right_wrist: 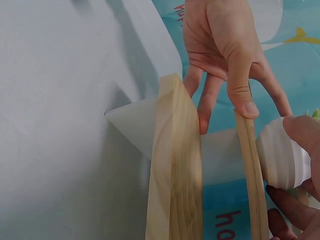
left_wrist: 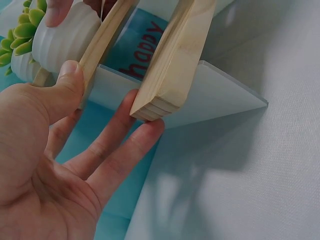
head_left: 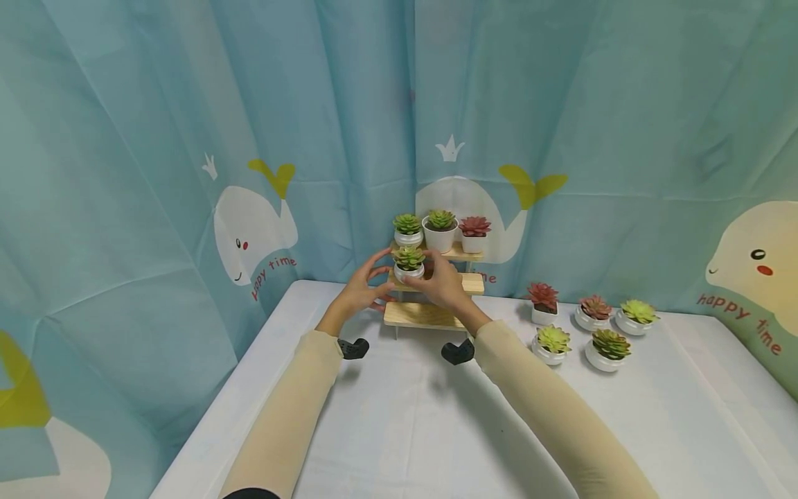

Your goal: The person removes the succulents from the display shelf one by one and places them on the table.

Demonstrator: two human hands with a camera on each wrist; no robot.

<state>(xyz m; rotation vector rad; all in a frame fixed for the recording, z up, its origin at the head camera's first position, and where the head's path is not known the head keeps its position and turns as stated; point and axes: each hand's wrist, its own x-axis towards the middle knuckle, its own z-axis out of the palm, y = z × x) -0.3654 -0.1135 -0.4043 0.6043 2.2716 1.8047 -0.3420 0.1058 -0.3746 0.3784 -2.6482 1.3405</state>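
Observation:
A three-tier wooden plant stand (head_left: 424, 315) with pale side panels stands at the back of the table. My right hand (head_left: 444, 283) pinches a small white round pot with a green succulent (head_left: 408, 259) at the left end of the middle tier. In the right wrist view, thumb and fingers lie on either side of the white pot (right_wrist: 282, 155), close against the board. My left hand (head_left: 358, 291) holds the stand's left end. Its thumb (left_wrist: 70, 77) presses the middle board, while two fingertips (left_wrist: 152, 129) touch the end of the lowest board (left_wrist: 172, 75).
The top tier carries two green succulents (head_left: 440, 232) and a red one (head_left: 475, 234) in white pots. Right of the stand, several more potted succulents (head_left: 603, 350) stand on the white tabletop (head_left: 386, 416). A blue whale-print curtain (head_left: 349, 104) hangs behind.

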